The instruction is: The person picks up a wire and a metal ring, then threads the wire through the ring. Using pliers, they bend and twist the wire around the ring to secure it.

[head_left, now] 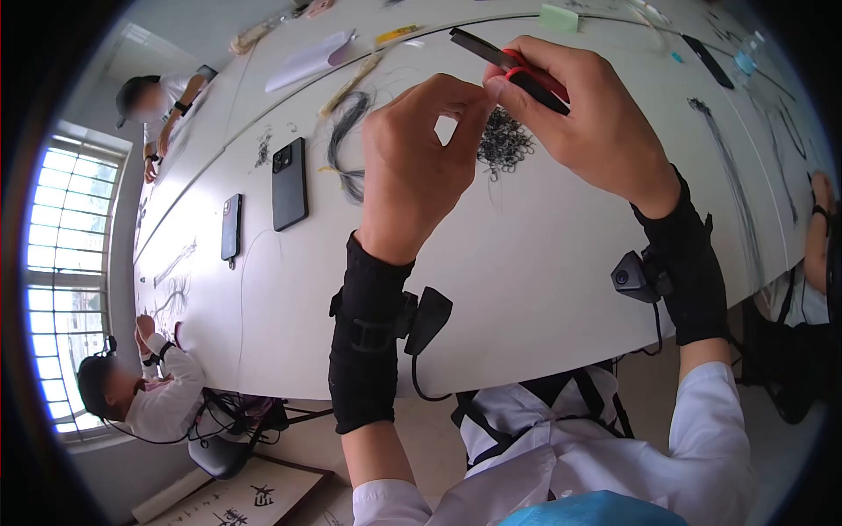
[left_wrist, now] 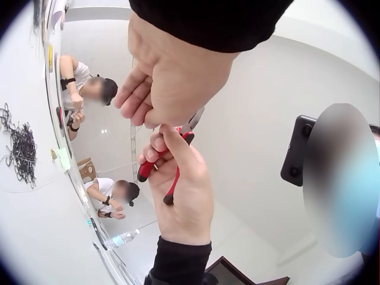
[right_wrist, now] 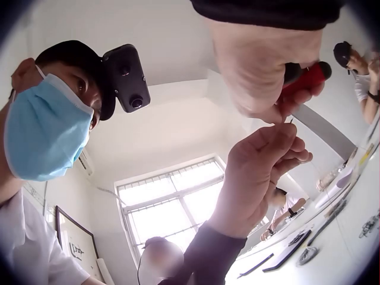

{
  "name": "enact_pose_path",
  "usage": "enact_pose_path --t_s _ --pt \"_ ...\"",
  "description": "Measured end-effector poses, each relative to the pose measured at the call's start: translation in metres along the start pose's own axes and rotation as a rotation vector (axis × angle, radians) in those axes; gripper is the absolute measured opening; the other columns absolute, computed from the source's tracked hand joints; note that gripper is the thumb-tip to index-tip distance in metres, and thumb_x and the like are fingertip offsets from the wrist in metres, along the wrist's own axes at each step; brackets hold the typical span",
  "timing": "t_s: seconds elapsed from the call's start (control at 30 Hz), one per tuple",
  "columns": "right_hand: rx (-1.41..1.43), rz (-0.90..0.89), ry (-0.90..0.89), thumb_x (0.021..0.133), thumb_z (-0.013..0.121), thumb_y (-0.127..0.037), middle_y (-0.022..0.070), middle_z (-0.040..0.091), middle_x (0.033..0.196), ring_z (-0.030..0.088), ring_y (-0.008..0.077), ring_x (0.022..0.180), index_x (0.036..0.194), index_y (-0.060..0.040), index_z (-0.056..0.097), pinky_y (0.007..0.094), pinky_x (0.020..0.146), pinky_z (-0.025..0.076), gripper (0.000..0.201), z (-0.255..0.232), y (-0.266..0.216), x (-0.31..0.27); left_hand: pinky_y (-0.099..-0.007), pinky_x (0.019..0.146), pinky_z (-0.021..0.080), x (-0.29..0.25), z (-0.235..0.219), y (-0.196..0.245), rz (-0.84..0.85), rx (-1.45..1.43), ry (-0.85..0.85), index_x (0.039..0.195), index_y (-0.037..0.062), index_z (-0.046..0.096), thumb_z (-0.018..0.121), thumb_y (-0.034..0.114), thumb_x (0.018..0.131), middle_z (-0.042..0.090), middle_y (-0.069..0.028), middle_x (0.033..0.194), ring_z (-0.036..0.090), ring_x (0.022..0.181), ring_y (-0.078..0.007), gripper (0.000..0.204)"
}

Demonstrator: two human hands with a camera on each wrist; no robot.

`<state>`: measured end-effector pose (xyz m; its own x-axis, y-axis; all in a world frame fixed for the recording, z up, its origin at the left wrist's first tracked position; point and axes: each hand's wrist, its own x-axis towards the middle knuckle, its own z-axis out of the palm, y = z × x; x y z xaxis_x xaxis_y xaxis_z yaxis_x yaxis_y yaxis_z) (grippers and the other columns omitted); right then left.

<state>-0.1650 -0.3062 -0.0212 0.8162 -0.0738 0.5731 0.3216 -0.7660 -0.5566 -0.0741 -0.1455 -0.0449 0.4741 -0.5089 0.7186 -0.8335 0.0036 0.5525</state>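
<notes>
My right hand [head_left: 605, 123] grips a pair of pliers [head_left: 537, 81] with red and black handles, its jaws pointing to the upper left in the head view. Close beside it, my left hand [head_left: 412, 162] brings thumb and forefinger together in a pinch, fingertips right at those of the right hand. Between the left fingertips a thin dark piece of wire [right_wrist: 291, 121] sticks up in the right wrist view; most of it is hidden. On the white table below the hands lies a pile of small bent dark wire pieces [head_left: 505, 145].
A bundle of dark wire strands [head_left: 342, 140] lies left of the hands, near a large phone [head_left: 290, 184] and a smaller phone [head_left: 231, 226]. Longer strands [head_left: 732, 180] stretch along the right side. A yellow tool [head_left: 396, 34] and a water bottle [head_left: 747, 54] stand farther off. Other people sit around the table.
</notes>
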Motion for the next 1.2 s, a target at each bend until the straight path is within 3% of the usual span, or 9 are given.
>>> enact_pose_path --t_s 0.1,0.13,0.33,0.43,0.63,0.73,0.83,1.2 --pt "0.107 0.071 -0.152 0.100 0.062 -0.030 0.0025 0.055 0.073 0.045 0.0131 0.067 0.096 0.0002 0.062 0.0253 0.066 0.041 0.031 -0.012 0.006 0.007 -0.0288 0.062 0.053 -0.001 0.002 0.001 0.006 -0.019 -0.036 0.088 0.0006 0.069 0.073 0.002 0.085 0.072 -0.0102 0.079 0.071 0.073 -0.0209 0.005" --pt "0.229 0.069 -0.114 0.099 0.063 -0.036 -0.0024 0.051 0.072 0.043 0.0096 0.067 0.094 -0.0027 0.064 0.0230 0.064 0.037 0.033 -0.005 0.017 0.007 -0.0289 0.062 0.052 -0.001 0.002 0.001 0.003 -0.032 -0.042 0.088 0.0006 0.069 0.073 0.001 0.085 0.072 -0.0100 0.080 0.071 0.073 -0.0207 0.005" --pt "0.478 0.367 -0.235 0.095 0.066 -0.038 -0.0031 0.050 0.072 0.045 0.0062 0.067 0.094 -0.0061 0.066 0.0226 0.063 0.036 0.032 -0.009 0.023 0.005 -0.0269 0.064 0.053 -0.002 0.003 0.007 -0.078 -0.072 0.027 0.089 0.0006 0.070 0.074 0.001 0.084 0.073 -0.0086 0.082 0.071 0.074 -0.0173 0.007" --pt "0.530 0.424 -0.298 0.096 0.065 -0.038 -0.0031 0.053 0.074 0.047 0.0062 0.067 0.094 -0.0053 0.066 0.0219 0.064 0.036 0.033 -0.008 0.023 0.005 -0.0251 0.068 0.054 -0.003 0.004 0.001 -0.046 -0.102 0.100 0.090 0.0001 0.070 0.074 0.000 0.083 0.074 -0.0074 0.083 0.070 0.075 -0.0150 0.008" --pt "0.592 0.394 -0.172 0.092 0.067 -0.035 -0.0020 0.053 0.071 0.045 0.0072 0.063 0.090 -0.0043 0.071 0.0227 0.061 0.034 0.031 -0.002 0.007 0.001 -0.0248 0.073 0.055 -0.001 0.002 0.003 -0.092 -0.136 0.165 0.090 -0.0010 0.070 0.075 -0.002 0.080 0.074 -0.0055 0.083 0.070 0.074 -0.0124 0.011" --pt "0.692 0.447 -0.120 0.091 0.068 -0.035 -0.0022 0.053 0.071 0.044 0.0068 0.063 0.090 -0.0047 0.072 0.0226 0.060 0.034 0.030 -0.002 0.006 0.002 -0.0274 0.088 0.056 0.000 -0.001 0.009 -0.146 -0.084 0.132 0.095 -0.0026 0.070 0.075 -0.001 0.086 0.074 -0.0071 0.088 0.070 0.083 -0.0110 0.010" --pt "0.719 0.442 -0.103 0.091 0.068 -0.034 -0.0023 0.054 0.071 0.044 0.0062 0.064 0.089 -0.0051 0.071 0.0224 0.060 0.034 0.029 0.002 0.010 0.003 -0.0246 0.073 0.055 -0.001 0.001 0.005 -0.096 -0.132 0.151 0.090 -0.0001 0.071 0.075 -0.002 0.080 0.074 -0.0056 0.083 0.070 0.074 -0.0122 0.011" --pt "0.666 0.450 -0.089 0.092 0.067 -0.032 -0.0047 0.048 0.066 0.042 0.0060 0.061 0.082 -0.0064 0.066 0.0233 0.059 0.032 0.027 0.004 0.011 0.003 -0.0268 0.075 0.055 0.002 0.000 0.002 -0.078 -0.047 0.114 0.095 0.0019 0.070 0.074 0.002 0.081 0.073 -0.0073 0.084 0.070 0.076 -0.0172 0.014"
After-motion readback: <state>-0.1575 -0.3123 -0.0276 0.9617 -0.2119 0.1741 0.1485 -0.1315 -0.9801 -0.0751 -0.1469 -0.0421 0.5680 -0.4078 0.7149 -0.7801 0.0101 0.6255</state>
